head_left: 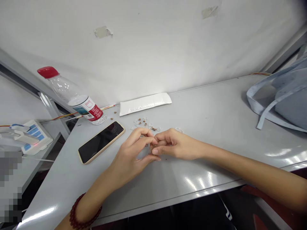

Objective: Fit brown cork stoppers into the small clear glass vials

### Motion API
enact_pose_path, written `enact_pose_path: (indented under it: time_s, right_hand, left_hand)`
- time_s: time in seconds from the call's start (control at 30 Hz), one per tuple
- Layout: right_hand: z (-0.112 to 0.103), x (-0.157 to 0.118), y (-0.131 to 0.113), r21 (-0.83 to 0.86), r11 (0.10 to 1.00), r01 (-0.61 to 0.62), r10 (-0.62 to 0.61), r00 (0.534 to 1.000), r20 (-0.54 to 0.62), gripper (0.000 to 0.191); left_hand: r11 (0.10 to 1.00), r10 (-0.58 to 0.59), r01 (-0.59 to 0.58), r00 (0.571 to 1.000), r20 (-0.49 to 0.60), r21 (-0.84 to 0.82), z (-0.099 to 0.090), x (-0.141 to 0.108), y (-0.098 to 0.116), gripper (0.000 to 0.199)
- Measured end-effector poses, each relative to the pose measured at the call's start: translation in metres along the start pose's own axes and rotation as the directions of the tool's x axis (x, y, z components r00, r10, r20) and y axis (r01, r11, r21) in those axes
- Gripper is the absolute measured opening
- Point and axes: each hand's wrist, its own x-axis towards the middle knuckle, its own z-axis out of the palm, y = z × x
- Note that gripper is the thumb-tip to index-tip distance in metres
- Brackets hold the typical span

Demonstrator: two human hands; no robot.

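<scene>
Grey tabletop [211, 108], two hands pinched together mid-frame
L hand [130, 156] & R hand [175, 145] curled nearly shut, fingertips meeting (can't tell if anything's pinched btwn them, too small), both just in front of scattered clear pieces w/ brown bits [144, 124]. Red bead bracelet [81, 212] on L wrist. Dark phone in tan case [100, 142] just beside L hand, white packet [145, 103] behind the pieces, red-capped water bottle [76, 95] back left, pale blue bag [280, 95] well off to the right.
</scene>
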Motion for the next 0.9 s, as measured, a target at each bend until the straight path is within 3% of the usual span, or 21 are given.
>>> enact_pose_path:
  time_s: [0.1, 0.2, 0.27, 0.33, 0.4, 0.53, 0.63, 0.73, 0.9]
  right_hand:
    - [0.001, 0.0, -0.002, 0.031, 0.999, 0.007, -0.007, 1.0, -0.003, 0.021]
    - [-0.002, -0.001, -0.004, -0.033, 0.999, 0.0, -0.003, 0.998, -0.066, 0.021]
    - [-0.006, -0.001, -0.004, -0.205, 0.979, 0.006, -0.043, 0.983, -0.178, 0.017]
    - [-0.013, 0.001, 0.0, -0.439, 0.899, -0.007, -0.133, 0.948, -0.288, 0.014]
    - [-0.022, 0.003, 0.007, -0.628, 0.777, -0.051, -0.209, 0.92, -0.333, 0.014]
    - [-0.039, 0.007, 0.022, -0.789, 0.6, -0.133, -0.204, 0.928, -0.311, 0.017]
    - [-0.047, 0.01, 0.029, -0.815, 0.558, -0.158, -0.172, 0.938, -0.3, 0.018]
    - [-0.05, 0.01, 0.029, -0.802, 0.579, -0.15, -0.16, 0.943, -0.292, 0.019]
    - [-0.053, 0.005, 0.02, -0.8, 0.584, -0.134, -0.191, 0.936, -0.296, 0.017]
  left_hand:
    - [1.0, -0.026, 0.026, 1.0, -0.006, 0.003, 0.0, 0.0, 0.001, 0.019]
    - [0.994, -0.109, 0.109, 0.994, 0.003, -0.003, -0.003, 0.0, -0.003, 0.038]
    - [0.985, -0.175, 0.175, 0.985, -0.005, -0.007, -0.008, 0.0, -0.009, 0.051]
    - [0.968, -0.251, 0.251, 0.968, -0.008, 0.017, -0.017, 0.001, -0.016, 0.048]
    - [0.924, -0.375, 0.371, 0.927, 0.032, 0.09, -0.027, 0.003, -0.022, 0.033]
    - [0.803, -0.583, 0.557, 0.808, 0.086, 0.21, -0.044, 0.005, -0.028, 0.019]
    - [0.768, -0.633, 0.579, 0.752, 0.185, 0.274, -0.05, 0.004, -0.031, 0.019]
    - [0.775, -0.63, 0.537, 0.698, 0.342, 0.331, -0.052, 0.001, -0.036, 0.022]
    - [0.784, -0.62, 0.526, 0.684, 0.384, 0.329, -0.053, -0.004, -0.046, 0.022]
